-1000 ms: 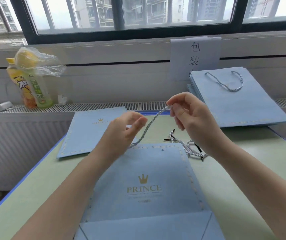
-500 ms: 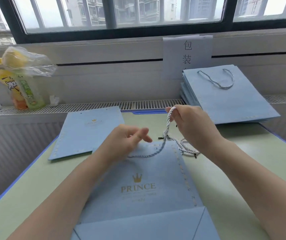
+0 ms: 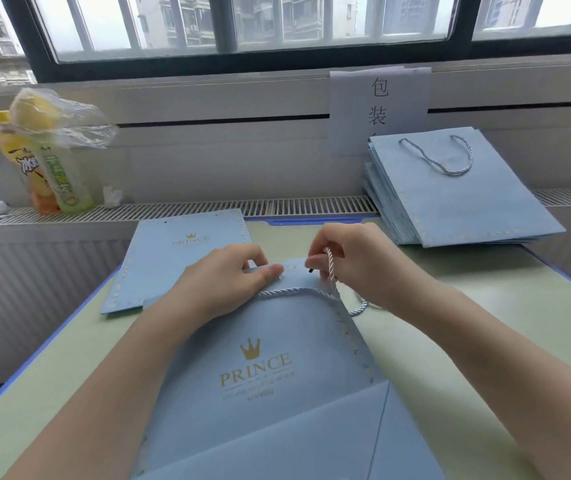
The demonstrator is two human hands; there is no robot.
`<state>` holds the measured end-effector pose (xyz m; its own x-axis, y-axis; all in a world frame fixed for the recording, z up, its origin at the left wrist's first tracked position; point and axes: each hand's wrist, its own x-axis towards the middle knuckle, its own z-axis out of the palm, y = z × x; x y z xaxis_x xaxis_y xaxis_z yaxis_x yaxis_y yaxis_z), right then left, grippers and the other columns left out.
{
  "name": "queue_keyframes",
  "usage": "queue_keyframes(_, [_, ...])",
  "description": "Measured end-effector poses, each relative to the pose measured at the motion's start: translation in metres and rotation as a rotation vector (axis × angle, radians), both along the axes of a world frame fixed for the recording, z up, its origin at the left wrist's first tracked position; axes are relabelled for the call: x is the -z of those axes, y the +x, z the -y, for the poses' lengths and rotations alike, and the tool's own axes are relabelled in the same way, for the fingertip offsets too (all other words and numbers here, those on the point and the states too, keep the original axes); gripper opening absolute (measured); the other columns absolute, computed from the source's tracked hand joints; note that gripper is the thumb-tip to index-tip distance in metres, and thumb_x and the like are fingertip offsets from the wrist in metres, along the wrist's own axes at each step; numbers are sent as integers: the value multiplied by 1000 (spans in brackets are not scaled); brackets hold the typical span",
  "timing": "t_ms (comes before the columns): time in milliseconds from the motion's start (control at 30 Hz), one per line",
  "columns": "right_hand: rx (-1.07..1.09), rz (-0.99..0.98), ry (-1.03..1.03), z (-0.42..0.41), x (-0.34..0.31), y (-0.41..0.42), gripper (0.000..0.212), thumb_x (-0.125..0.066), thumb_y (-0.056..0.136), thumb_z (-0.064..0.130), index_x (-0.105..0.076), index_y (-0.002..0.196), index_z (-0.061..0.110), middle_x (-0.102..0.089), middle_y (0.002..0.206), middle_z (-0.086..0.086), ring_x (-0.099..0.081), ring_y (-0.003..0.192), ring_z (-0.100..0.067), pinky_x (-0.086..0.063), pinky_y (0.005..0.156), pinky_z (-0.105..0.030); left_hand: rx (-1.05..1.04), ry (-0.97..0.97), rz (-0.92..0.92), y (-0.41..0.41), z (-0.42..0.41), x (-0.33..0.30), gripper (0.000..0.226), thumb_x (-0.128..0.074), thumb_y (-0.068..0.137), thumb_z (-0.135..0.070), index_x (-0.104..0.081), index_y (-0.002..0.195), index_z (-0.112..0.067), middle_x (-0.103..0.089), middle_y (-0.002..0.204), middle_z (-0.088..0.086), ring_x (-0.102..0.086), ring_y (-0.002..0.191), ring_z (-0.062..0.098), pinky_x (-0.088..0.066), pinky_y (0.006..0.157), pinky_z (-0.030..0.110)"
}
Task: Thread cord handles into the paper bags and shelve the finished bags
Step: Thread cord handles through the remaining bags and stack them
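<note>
pinching the top edge of the light blue paper bag (image 3: 263, 368) is the left hand (image 3: 223, 289), thumb and fingers closing on the rim, while the bag is lying flat on the green counter (image 3: 450, 375), crown and "prince" lettering facing up. the right hand (image 3: 356, 268) is curling its fingers around the twisted cord (image 3: 298, 292), pinching it close to the black tip, which is pointing at the bag's top edge right beside the left fingertips. the cord is draping across the upper face of the bag and trailing off its right edge onto the counter. a second flat bag (image 3: 180, 258) is lying just behind and to the left, partly tucked under the first. a stack of bags (image 3: 464, 202) with a cord handle on top is sitting at the far right, leaning back toward a paper sign (image 3: 377, 109) on the wall. two drink bottles (image 3: 52, 178) under a plastic wrapper are standing on the radiator ledge (image 3: 208, 207) at far left.
</note>
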<state>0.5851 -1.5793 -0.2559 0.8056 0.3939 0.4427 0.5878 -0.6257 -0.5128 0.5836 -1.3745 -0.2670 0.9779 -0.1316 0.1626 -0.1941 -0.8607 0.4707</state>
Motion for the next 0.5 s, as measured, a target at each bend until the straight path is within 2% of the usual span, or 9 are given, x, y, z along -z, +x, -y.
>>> queue_keyframes(33, [-19, 21, -8, -4, 2, -1, 6, -64, 87, 7, -66, 84, 11, -61, 63, 7, -57, 59, -4, -49, 68, -28, -16, 38, 27, -1, 1, -1, 29, -55, 86, -58, -54, 72, -32, -45, 59, -13, -44, 60, 5, -32, 62, 29])
queue_keyframes(133, [-79, 123, -63, -12, 10, -3, 22, -54, 85, -6, -67, 93, 10, -61, 70, 8, -60, 65, -13, -52, 67, -33, 12, 45, 15, -2, 6, 1, 30, -59, 84, -55, -56, 70, -29, -46, 57, -13, -44, 59, 5, -33, 60, 29])
queue_keyframes(233, [-70, 222, -150, -16, 13, -5, 18, -53, 86, -1, -62, 94, 11, -67, 76, -1, -61, 70, -26, -49, 63, -39, 66, -60, -19, -1, 8, 3, 22, -66, 84, -41, -64, 70, -23, -54, 59, -13, -48, 58, 4, -41, 65, 30])
queue_keyframes(367, [-57, 290, -260, -16, 12, -5, 17, -53, 84, -1, -63, 89, 12, -63, 81, -3, -56, 70, -29, -45, 59, -38, 85, -180, -34, -2, 9, -1, 18, -66, 87, -22, -72, 78, -8, -60, 60, -9, -48, 49, -4, -38, 54, 12])
queue_keyframes(500, [-83, 258, -269, -20, 13, -11, 12, -53, 89, 8, -63, 92, 14, -60, 88, -2, -55, 73, -28, -48, 62, -41, 97, -242, -61, -4, 10, -3, 17, -65, 88, -17, -72, 78, -6, -60, 59, -7, -46, 45, -4, -36, 48, 10])
